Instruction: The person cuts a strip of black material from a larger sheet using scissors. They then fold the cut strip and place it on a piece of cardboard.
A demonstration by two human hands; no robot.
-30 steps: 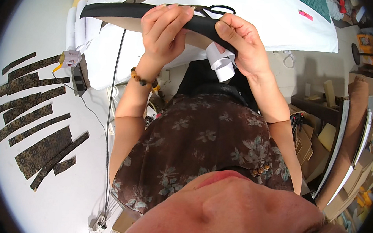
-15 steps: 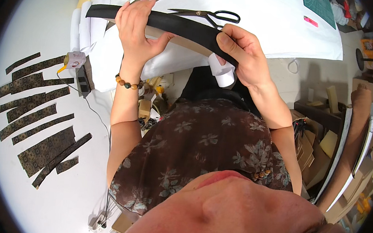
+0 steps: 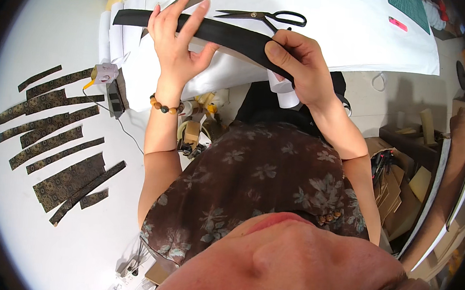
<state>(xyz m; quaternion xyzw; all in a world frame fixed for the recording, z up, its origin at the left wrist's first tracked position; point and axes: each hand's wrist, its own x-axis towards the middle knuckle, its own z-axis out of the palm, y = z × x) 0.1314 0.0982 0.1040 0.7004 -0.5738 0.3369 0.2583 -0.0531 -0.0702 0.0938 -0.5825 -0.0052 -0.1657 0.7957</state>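
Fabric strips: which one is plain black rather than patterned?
The long black strip held up between the left hand and right hand; the patterned brown strips lie flat on the white table.

One black strip [image 3: 218, 33], one pair of scissors [image 3: 265, 17], about ten patterned strips [image 3: 54, 143] (at nine o'clock).
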